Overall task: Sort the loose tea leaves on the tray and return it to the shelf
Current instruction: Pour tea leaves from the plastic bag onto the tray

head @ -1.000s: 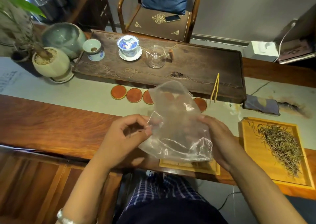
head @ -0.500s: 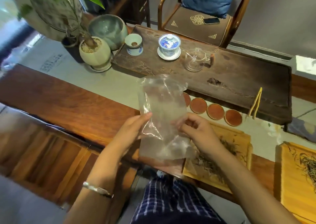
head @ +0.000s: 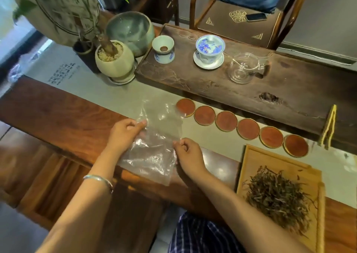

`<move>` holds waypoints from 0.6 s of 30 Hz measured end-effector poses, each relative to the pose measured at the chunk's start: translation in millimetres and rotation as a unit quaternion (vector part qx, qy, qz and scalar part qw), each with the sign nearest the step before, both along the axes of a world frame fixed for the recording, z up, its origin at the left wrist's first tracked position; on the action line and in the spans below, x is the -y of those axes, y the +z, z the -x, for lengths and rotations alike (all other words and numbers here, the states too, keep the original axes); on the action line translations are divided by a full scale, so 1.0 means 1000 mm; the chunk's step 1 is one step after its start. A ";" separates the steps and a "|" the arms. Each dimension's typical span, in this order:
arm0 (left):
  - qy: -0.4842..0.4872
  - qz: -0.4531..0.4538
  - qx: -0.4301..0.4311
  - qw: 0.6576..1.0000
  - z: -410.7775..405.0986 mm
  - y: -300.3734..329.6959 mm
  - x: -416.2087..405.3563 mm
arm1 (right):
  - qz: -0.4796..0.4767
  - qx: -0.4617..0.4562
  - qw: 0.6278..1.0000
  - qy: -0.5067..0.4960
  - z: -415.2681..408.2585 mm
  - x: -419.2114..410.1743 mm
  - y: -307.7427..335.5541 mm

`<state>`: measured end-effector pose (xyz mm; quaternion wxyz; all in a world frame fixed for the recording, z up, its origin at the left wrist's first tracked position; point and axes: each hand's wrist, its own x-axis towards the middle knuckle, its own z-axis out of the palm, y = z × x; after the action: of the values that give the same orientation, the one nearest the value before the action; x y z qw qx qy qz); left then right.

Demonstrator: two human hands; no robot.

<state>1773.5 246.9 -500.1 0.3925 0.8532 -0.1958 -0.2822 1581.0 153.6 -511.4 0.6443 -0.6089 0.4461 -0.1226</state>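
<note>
The left hand (head: 125, 134) and the right hand (head: 188, 155) are holding a clear plastic bag (head: 154, 146) flat against the wooden surface (head: 58, 117). The left grip is pinching the bag's left edge between thumb and fingers; the right grip, fingers curled, is pinching its right edge. Each is clamped on the film, probably to stretch it taut or find the opening, since thin plastic clings to itself.

The tea leaves (head: 276, 192) are lying heaped on a bamboo tray (head: 251, 160), well to the right of the right grip and near the surface's front edge, within reach for filling. A row of round coasters (head: 226, 121) is running just beyond the right grip, the nearest touching the bag's far corner. The shelf is not in view.
</note>
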 end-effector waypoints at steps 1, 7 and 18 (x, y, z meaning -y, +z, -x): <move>0.000 -0.016 -0.017 1.000 -0.007 -0.008 0.002 | -0.015 -0.014 1.000 -0.007 -0.005 -0.002 -0.009; -0.013 -0.121 0.123 0.985 0.004 -0.041 -0.008 | 0.017 -0.066 0.996 -0.051 -0.018 -0.009 -0.037; -0.010 -0.084 0.208 0.974 0.008 -0.062 -0.021 | 0.011 -0.086 0.996 0.015 -0.013 0.002 -0.040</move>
<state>1765.4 267.8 -562.6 0.2672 0.9211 -0.2574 -0.1181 1594.4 151.2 -551.5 0.5987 -0.6310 0.4892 -0.0645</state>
